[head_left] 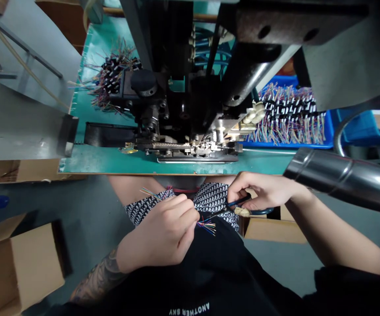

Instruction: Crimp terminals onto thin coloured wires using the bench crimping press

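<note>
Over my lap, my left hand [163, 230] is closed round a bundle of thin coloured wires [207, 225]. Fanned wire ends stick out on both sides of the fist, and the middle of the bundle is hidden in it. My right hand [258, 191] grips a pair of scissors [239, 202] with dark handles, its fingers in the loops. The blades point left and reach close to the wire ends by my left hand; whether they touch the wires I cannot tell. A pale wrapping [242, 212] covers part of one handle.
A dark metal machine [183, 114] stands on the green table [117, 164] in front of me. Wire bundles [114, 77] lie behind it at the left; more fill a blue tray [330, 127] at the right. A shiny metal tube [344, 175] juts in above my right forearm. Cardboard boxes [38, 263] stand below.
</note>
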Tool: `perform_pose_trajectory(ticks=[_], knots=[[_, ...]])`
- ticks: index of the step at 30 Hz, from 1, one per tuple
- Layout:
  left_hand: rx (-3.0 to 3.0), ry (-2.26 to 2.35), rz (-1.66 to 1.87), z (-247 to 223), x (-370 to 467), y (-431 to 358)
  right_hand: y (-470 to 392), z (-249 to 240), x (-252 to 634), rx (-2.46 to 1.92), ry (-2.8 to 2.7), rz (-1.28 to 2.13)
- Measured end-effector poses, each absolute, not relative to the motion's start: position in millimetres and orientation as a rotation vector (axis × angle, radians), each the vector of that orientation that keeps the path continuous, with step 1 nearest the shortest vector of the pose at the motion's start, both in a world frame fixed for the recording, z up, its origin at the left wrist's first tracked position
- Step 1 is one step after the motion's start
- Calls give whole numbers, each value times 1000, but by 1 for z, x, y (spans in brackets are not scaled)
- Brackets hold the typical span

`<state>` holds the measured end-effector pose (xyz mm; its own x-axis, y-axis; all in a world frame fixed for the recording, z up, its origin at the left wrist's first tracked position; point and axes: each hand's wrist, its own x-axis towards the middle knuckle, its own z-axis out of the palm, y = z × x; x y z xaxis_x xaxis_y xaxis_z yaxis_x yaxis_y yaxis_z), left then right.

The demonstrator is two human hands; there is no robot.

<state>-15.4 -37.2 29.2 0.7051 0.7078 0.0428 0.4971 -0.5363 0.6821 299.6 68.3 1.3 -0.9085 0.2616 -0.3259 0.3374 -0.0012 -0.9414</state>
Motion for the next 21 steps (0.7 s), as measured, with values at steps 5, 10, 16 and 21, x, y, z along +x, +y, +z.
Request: perform_pose_trajectory(ticks=[5,10,16,21], knots=[[2243,911,427,29,-17,-37,70,-1,298,615,2158,-2108],[2240,911,424,29,-16,-36,70,2,296,657,2008,-2200],[2247,906,416,29,-16,-36,69,5,296,675,1784,-2291],[2250,905,425,30,-15,-35,69,2,296,647,1951,-2212]])
